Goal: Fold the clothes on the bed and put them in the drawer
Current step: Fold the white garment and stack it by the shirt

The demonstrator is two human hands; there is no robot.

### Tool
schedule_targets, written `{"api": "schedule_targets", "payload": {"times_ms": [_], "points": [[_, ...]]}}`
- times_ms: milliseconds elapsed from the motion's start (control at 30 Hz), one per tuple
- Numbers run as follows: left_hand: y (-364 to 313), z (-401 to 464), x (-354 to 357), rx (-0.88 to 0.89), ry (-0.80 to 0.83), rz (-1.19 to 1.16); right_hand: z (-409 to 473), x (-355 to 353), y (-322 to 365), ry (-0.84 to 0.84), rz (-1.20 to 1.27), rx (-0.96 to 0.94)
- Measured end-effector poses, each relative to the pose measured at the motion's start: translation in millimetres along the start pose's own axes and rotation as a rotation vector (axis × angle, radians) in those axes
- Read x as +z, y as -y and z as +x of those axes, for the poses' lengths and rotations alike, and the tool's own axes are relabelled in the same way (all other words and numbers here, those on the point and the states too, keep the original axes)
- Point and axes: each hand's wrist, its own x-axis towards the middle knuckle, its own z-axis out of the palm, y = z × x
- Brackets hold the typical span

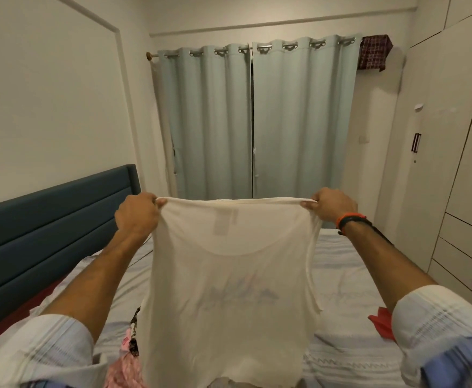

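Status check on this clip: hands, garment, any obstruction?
Left hand and right hand each pinch a top corner of the white top. Top held up, spread, unfolded. More clothes on the bed below; nothing blocking.

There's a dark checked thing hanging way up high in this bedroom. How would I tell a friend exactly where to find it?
Start at the pale blue curtains on the far wall and follow their rod to its right end. There hangs the checked cloth, beside the wardrobe; it is the only dark, patterned thing up there.
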Motion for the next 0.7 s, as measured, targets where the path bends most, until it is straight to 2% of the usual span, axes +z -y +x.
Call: {"api": "schedule_targets", "payload": {"times_ms": [67,167,267,433,567,633,700], "points": [[-2.8,-2.7,5.6,-0.131,0.041,-0.231,1.2,6.2,-3.1,0.080,0.298,0.067],[-12.6,-3.2,8.1,-0.272,0.065,-0.545,2.0,8.3,-3.4,0.152,0.936,0.215],[-20.6,1.0,4.9,-0.318,0.020,-0.739,6.0,3.1,0.0,0.133,1.273,0.223],[-28.4,14.1,-0.3,-0.280,-0.115,-0.941,10.6,-12.6,8.5,-0.086,1.481,0.146],[-33.2,26.8,7.2,-0.198,-0.187,-0.980,12.3,-13.5,17.1,-0.278,1.496,0.049],[-32.6,35.7,20.3,-0.194,-0.180,-0.945,22.2,-4.1,16.6,-0.290,1.483,0.062],[-29.0,43.7,39.4,-0.220,-0.104,-0.880,37.6,12.7,11.9,-0.238,1.438,0.136]]}}
